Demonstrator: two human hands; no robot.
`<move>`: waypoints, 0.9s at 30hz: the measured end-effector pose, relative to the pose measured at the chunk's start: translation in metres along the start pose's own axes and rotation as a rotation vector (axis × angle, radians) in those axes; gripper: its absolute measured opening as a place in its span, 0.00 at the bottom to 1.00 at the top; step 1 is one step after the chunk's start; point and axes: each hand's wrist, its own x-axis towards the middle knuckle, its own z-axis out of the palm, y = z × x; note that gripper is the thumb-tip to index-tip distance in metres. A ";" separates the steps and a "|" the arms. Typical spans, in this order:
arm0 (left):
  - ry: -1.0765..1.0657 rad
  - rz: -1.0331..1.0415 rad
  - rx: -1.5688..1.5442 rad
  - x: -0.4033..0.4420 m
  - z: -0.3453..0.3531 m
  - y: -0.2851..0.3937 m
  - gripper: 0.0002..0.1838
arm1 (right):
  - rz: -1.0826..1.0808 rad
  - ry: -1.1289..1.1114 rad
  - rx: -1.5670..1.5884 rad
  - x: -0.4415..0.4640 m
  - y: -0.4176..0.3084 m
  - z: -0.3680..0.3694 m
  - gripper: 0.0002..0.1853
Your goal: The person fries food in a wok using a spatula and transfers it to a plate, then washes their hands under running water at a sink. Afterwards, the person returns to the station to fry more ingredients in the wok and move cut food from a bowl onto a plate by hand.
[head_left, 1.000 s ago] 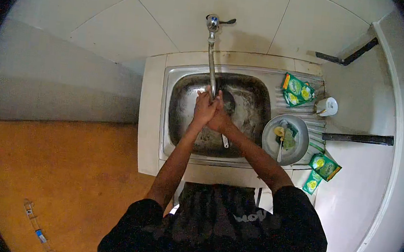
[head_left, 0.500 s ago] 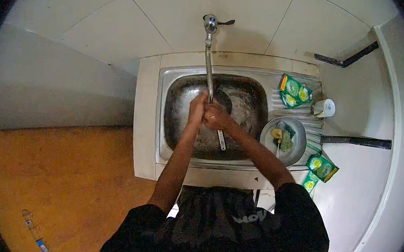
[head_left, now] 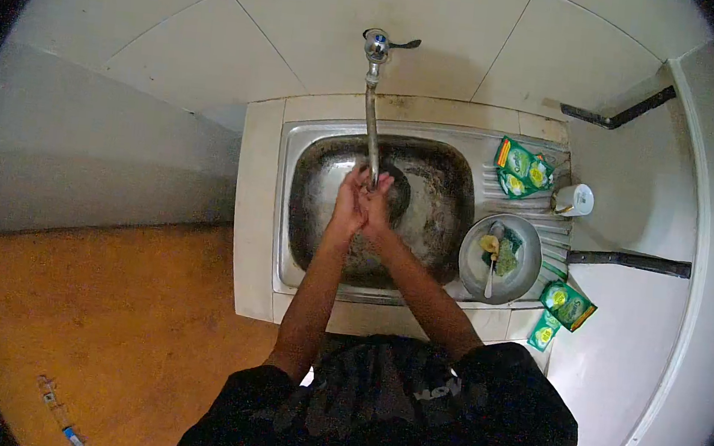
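Observation:
My left hand and my right hand are side by side under the end of the faucet spout. Both are cupped with the palms turned up, fingers reaching toward the wall, and the hands touch along their inner edges. I see no object in either one. Below them lies the stained metal sink basin, whose dark round middle is partly covered by my hands. Whether water is running is too unclear to tell.
Right of the basin, a metal bowl holds a spoon, a green scouring pad and a yellowish piece. Green packets and a white cup stand on the drainboard; another green packet lies nearer the front edge.
My hands were closed together under the spout; now they have opened into a cupped shape. A pale, slim handle below my right hand no longer shows. My right forearm has shifted left, uncovering the bowl.

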 end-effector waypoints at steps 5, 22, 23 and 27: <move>0.419 0.642 1.500 -0.017 0.032 -0.027 0.15 | 0.029 -0.434 0.243 0.056 0.010 -0.057 0.22; 0.299 0.639 1.628 0.006 0.026 -0.008 0.22 | 0.185 -0.316 0.253 0.085 0.001 -0.068 0.20; 0.317 0.637 1.631 -0.003 0.035 -0.002 0.22 | 0.175 -0.295 0.241 0.082 0.003 -0.064 0.20; 0.379 0.460 1.884 0.025 0.005 -0.024 0.26 | 0.156 -0.272 0.202 0.075 -0.003 -0.053 0.20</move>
